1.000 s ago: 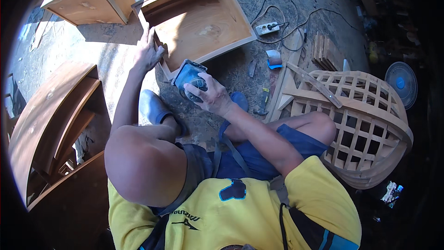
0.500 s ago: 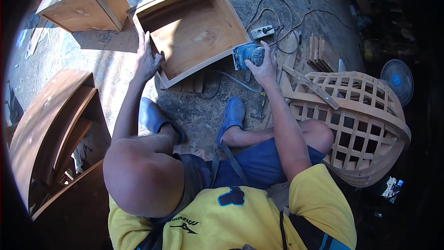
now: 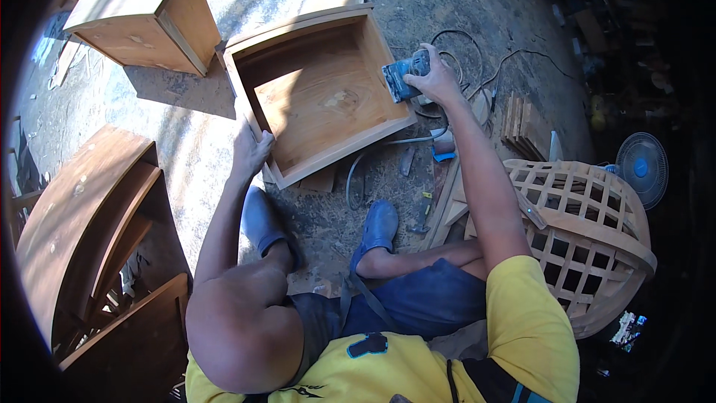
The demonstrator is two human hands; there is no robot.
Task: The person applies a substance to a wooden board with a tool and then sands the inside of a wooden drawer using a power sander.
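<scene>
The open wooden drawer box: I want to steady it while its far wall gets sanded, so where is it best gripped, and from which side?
Probably the near left rim of the wooden drawer box, from the person's own side: the box lies open side up, so fingers can hook over the thin wall. The left hand already rests there, away from the sander that the right hand holds at the far right wall.

A lattice basket (image 3: 589,231) lies right of the open wooden box (image 3: 321,97).

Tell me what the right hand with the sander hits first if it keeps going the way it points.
Probably the open wooden box: the right hand holds the sander at the box's right wall, pointing left into it. Depth is unclear.
</scene>
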